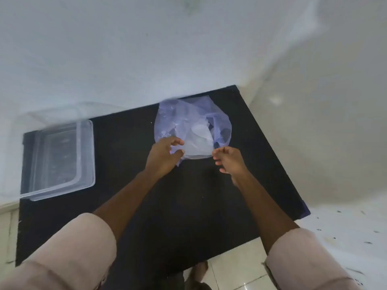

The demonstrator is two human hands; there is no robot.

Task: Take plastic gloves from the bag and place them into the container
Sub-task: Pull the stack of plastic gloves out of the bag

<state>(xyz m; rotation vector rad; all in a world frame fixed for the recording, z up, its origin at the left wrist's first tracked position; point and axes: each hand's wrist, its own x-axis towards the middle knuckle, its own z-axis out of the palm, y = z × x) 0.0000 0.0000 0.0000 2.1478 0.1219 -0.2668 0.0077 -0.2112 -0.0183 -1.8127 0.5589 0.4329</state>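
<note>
A thin bluish plastic bag (pixel 180 116) lies crumpled on the black table (pixel 129 185), towards the back. Whitish plastic gloves (pixel 199 141) show through its near side. My left hand (pixel 165 155) pinches the bag's left front edge between thumb and fingers. My right hand (pixel 230 160) is at the bag's right front edge, fingers curled; whether it grips the film I cannot tell. A clear rectangular plastic container (pixel 83 155) sits at the table's left side, with nothing visible inside it.
White walls close in behind the table and on its right. A pale tiled floor (pixel 236 266) lies below the table's front edge, with a foot showing there. A speckled white surface (pixel 345 225) sits at the lower right.
</note>
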